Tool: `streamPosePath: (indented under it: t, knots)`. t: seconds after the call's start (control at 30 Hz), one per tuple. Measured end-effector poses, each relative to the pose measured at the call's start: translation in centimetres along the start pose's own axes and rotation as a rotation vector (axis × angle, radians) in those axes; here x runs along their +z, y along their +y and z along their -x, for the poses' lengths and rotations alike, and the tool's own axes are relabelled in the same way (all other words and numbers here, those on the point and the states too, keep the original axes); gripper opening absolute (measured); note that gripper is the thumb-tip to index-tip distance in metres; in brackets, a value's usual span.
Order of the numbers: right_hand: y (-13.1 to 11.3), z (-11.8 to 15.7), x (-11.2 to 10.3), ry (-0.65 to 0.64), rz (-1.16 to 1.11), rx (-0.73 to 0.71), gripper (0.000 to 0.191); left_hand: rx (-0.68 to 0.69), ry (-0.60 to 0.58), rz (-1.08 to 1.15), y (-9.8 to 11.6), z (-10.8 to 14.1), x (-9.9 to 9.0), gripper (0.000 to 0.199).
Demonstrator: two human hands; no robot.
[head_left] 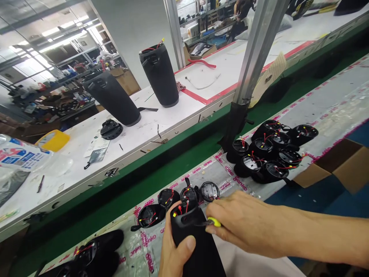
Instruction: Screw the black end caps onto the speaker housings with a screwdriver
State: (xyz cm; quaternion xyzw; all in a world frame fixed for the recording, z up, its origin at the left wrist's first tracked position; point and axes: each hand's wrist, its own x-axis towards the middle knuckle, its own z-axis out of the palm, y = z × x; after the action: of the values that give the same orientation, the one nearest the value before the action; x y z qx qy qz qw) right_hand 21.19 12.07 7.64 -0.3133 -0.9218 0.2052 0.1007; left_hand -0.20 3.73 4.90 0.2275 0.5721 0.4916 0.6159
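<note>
Two bare hands (pixel 240 223), a short, rounded thumbnail (pixel 191 242) on the left, bare right forearm (pixel 319 236)

White bench (pixel 135 144) with black cylinders (pixel 161 79)

I count two black cylinders (pixel 160 77) standing on the desk (pixel 178 119), one held cylinder (pixel 200 246), four open round tops (pixel 167 197) beyond it, eight clustered tops (pixel 276 169), one yellow tape roll (pixel 54 141) and one black cap (pixel 111 129).
</note>
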Motion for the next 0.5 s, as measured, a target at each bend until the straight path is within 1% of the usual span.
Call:
streamPosePath:
  t: [0.1,0.23,0.3,0.43,0.5]
  knots:
    - [-0.4,-0.4,0.8,0.015,0.137,-0.097,0.019,0.073,0.03,-0.217,0.4,-0.3,-0.5,0.098]
    - [-0.1,-0.7,1.3,0.026,0.173,-0.155,0.018,0.115,0.053,-0.365,0.6,-0.2,-0.7,0.106]
    - [0.1,-0.8,1.2,0.011,0.164,-0.165,0.017,0.122,0.058,-0.394,0.9,0.0,-0.4,0.104]
    - [0.2,-0.9,0.7,-0.025,0.193,-0.163,0.015,0.143,0.067,-0.459,1.8,0.3,0.4,0.094]
    - [0.1,-0.9,0.6,-0.027,0.209,-0.192,0.015,0.136,0.081,-0.476,2.3,0.4,0.9,0.091]
